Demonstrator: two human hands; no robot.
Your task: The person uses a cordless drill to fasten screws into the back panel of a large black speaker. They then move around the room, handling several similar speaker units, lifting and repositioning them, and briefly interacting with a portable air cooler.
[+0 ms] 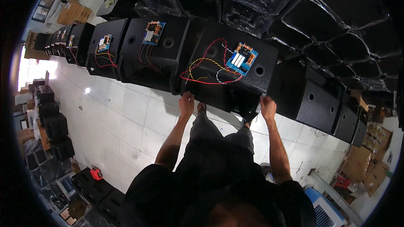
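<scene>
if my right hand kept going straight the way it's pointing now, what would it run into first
The right hand already rests on the near edge of the black speaker cabinet, fingers pointing up the picture. Going straight on, it would probably slide over bare cabinet top toward the round hole, just right of the blue circuit board; depth is unclear.

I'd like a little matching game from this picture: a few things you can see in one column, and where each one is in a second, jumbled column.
Things:
1. blue circuit board
2. left hand
3. right hand
4. red and yellow wires

Places:
A. on the near left edge of the black cabinet
B. looped across the cabinet top, left of the board
C. on top of the cabinet, toward its right
D. on the near right edge of the cabinet

Pairs: 1-C, 2-A, 3-D, 4-B
</scene>
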